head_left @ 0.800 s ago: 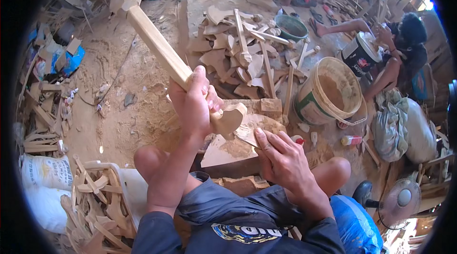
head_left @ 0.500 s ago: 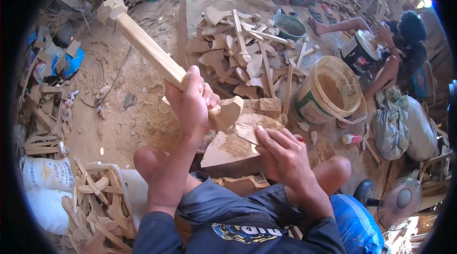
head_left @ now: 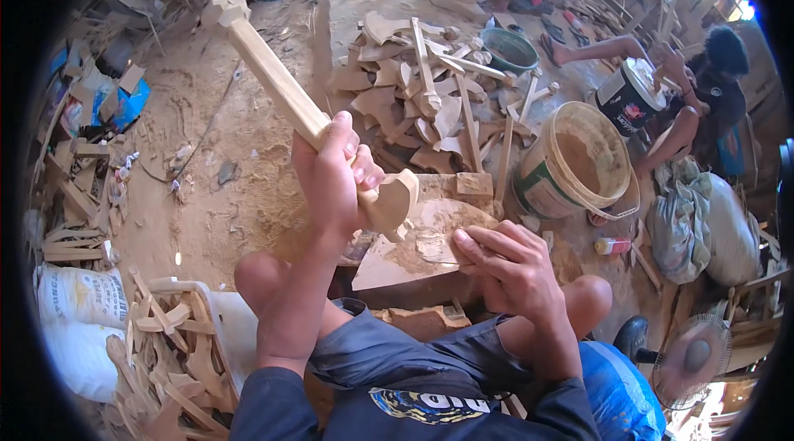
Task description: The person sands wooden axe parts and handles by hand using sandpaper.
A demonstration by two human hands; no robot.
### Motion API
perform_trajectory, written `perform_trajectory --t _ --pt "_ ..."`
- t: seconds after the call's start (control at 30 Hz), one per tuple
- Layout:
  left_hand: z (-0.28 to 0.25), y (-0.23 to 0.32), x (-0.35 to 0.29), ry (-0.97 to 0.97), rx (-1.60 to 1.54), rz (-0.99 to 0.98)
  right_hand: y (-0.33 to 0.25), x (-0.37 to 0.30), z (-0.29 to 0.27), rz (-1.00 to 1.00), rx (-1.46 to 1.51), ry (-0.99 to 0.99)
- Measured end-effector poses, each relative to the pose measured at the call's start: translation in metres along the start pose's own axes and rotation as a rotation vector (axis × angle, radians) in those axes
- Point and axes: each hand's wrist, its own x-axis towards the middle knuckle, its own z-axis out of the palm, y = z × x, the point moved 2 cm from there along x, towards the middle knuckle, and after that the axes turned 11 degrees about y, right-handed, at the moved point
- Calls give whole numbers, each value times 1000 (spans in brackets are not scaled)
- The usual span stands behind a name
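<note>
My left hand (head_left: 324,181) is wrapped round a carved wooden axe-shaped piece (head_left: 277,77). Its faceted shaft slants up to the left and ends in a knob. The curved, flared end sticks out below my fist, above a flat pale board (head_left: 376,263) in front of my lap. My right hand (head_left: 511,263) is closed, thumb and fingers pinching a thin flat piece (head_left: 437,249) with a dark edge, whose kind I cannot make out. It is held low over the board, apart from the flared end.
Beyond the board lies a heap of carved wooden pieces (head_left: 397,102). A dusty bucket (head_left: 542,164) stands to its right, a green basin (head_left: 509,51) behind. Another person (head_left: 719,102) sits far right by a dark bucket (head_left: 624,98). A fan (head_left: 695,358) is at right, a wood-filled container (head_left: 223,317) at left.
My right hand has drawn slightly right and down, and the thin piece is now tilted more edge-on. The axe-shaped piece has turned a little in my left hand. The whole view has shifted slightly.
</note>
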Motion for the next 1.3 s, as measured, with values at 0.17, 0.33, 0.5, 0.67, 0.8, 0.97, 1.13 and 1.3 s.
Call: perform_trajectory --t 0.17,0.33,0.5,0.67,0.8,0.97,1.13,1.3 --pt "4 -3 -2 8 26 -129 16 -8 17 -28 123 119" --pt "2 -8 -7 -87 49 -238 16 -4 22 -128 82 48" --pt "6 -5 -14 -109 97 -316 17 -5 15 -141 57 -19" --pt "-2 -6 -6 -119 30 -298 15 -5 0 -151 -146 -12" --pt "0 -3 -5 -72 58 -219 3 -4 4 -105 -85 112" --pt "7 2 -8 35 7 -164 -10 -16 29 -21 -66 145" --pt "-3 4 0 68 -9 -57 -23 -11 17 49 -123 39" --pt "-4 5 4 104 -42 30 -20 -9 16 88 -137 159"
